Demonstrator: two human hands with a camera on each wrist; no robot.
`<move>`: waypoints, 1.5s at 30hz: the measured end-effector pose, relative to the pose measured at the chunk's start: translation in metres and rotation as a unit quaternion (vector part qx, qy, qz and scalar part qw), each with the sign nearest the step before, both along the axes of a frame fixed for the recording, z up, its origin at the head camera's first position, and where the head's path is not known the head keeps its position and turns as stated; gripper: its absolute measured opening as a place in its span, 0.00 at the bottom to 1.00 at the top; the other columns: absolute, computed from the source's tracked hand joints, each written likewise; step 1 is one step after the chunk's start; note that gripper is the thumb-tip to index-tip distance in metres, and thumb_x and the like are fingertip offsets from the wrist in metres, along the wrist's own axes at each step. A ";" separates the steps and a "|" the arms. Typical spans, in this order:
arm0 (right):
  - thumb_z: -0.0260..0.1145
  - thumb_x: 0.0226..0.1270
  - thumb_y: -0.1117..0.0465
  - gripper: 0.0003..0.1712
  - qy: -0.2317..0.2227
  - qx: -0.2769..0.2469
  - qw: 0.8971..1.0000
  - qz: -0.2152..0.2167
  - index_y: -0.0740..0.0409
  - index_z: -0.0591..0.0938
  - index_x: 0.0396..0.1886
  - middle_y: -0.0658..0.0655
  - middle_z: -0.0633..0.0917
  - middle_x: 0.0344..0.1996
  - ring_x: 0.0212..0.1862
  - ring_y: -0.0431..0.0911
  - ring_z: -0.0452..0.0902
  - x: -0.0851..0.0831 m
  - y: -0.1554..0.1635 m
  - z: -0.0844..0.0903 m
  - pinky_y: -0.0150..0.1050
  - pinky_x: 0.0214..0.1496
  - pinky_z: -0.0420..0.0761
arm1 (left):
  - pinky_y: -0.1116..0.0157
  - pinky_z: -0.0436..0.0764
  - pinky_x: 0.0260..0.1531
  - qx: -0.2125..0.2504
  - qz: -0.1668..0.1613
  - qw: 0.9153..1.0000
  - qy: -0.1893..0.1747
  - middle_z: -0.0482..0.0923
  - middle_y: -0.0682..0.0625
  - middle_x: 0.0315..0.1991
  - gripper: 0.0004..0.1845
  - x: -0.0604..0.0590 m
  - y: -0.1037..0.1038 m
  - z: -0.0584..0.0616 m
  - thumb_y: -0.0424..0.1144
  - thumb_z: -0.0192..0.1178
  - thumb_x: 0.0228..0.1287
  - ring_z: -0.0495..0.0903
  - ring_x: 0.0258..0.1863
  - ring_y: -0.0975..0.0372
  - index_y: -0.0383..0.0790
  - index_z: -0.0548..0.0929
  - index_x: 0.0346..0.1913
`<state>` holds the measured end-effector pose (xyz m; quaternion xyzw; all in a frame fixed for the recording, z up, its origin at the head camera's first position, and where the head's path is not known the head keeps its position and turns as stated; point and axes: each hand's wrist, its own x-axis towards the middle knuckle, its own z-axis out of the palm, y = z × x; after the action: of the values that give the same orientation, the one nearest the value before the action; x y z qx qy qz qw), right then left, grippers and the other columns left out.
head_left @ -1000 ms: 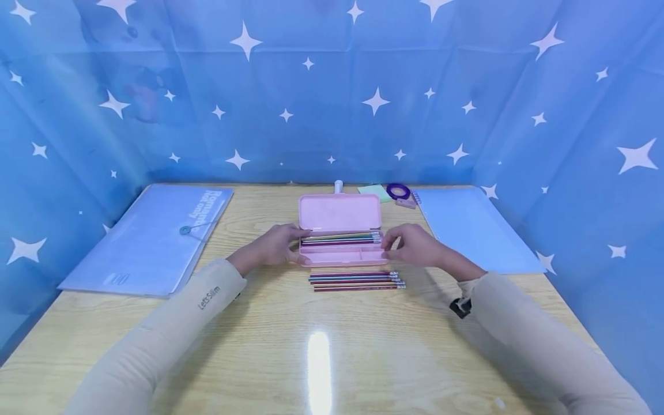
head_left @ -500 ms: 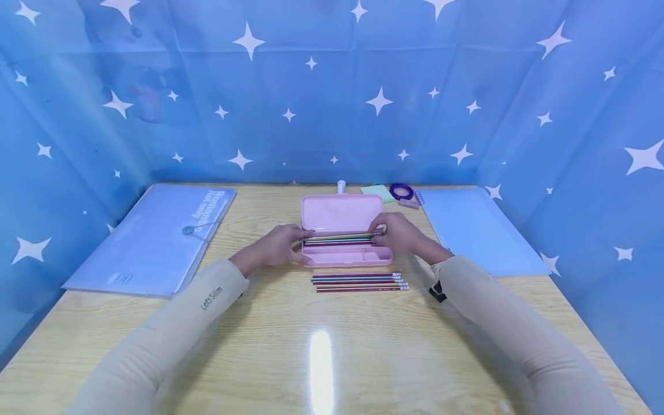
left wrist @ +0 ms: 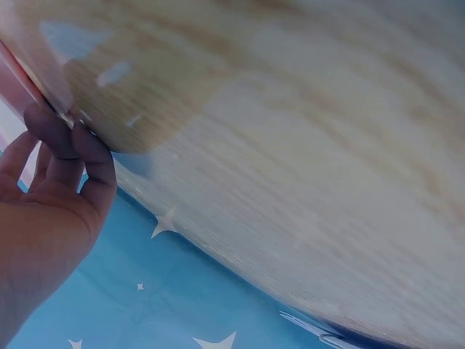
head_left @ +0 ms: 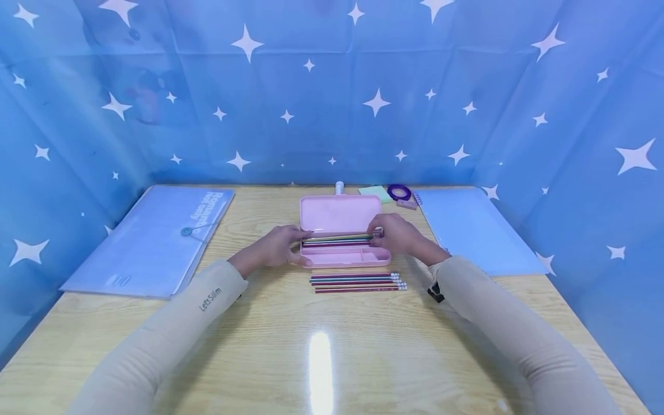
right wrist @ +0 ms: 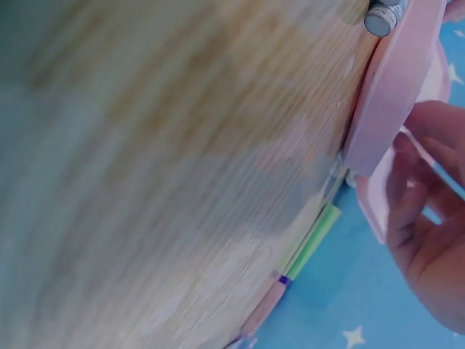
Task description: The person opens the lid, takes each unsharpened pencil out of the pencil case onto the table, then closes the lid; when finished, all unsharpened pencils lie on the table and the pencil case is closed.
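Note:
A pink pencil case stands with its lid raised at the back middle of the table. Several pencils lie in its rear compartment. My left hand grips the case's left end, thumb at the front corner and fingers at the back. At the other end my right hand reaches in, thumb and fingers curled at the pencils' eraser ends, which it covers. The right wrist view shows those fingers bent just over the case's end wall. Several more pencils lie side by side before the case.
A translucent folder lies on the left, a pale blue notebook on the right. Behind the case are a white-capped item, green sticky notes, a purple tape roll and a small eraser-like block. Starry blue cloth hangs behind.
My right hand has moved left and inward from the case's right edge onto the pencils' ends, then stayed there. The left hand keeps its hold on the case.

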<state>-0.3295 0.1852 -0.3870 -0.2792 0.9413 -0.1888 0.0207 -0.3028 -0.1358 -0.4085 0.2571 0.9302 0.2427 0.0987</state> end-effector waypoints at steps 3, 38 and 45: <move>0.72 0.62 0.66 0.11 -0.017 0.015 1.000 -0.002 0.60 0.88 0.45 0.58 0.87 0.46 0.51 0.53 0.81 0.001 0.000 0.000 0.51 0.55 0.80 | 0.53 0.69 0.66 -0.001 0.001 1.000 -0.001 0.74 0.41 0.62 0.52 0.000 0.000 0.000 0.61 0.72 0.47 0.73 0.62 0.50 0.43 0.66 0.74; 0.67 0.65 0.68 0.08 -0.039 0.003 0.996 0.079 0.57 0.88 0.41 0.52 0.87 0.39 0.36 0.42 0.79 0.002 0.021 0.009 0.43 0.44 0.82 | 0.55 0.73 0.61 0.009 0.007 1.000 -0.007 0.76 0.44 0.57 0.51 0.002 0.002 0.002 0.60 0.73 0.47 0.75 0.53 0.54 0.43 0.67 0.73; 0.67 0.67 0.67 0.06 -0.072 -0.045 0.994 0.074 0.57 0.88 0.41 0.53 0.86 0.40 0.25 0.42 0.73 0.026 0.041 0.017 0.39 0.33 0.78 | 0.58 0.76 0.55 0.013 0.007 1.000 -0.006 0.78 0.48 0.51 0.51 0.000 0.002 0.000 0.60 0.73 0.46 0.74 0.45 0.58 0.42 0.68 0.72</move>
<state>-0.3030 0.2258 -0.3701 -0.3346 0.9044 -0.2490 0.0900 -0.3031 -0.1341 -0.4083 0.2500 0.9283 0.2568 0.0992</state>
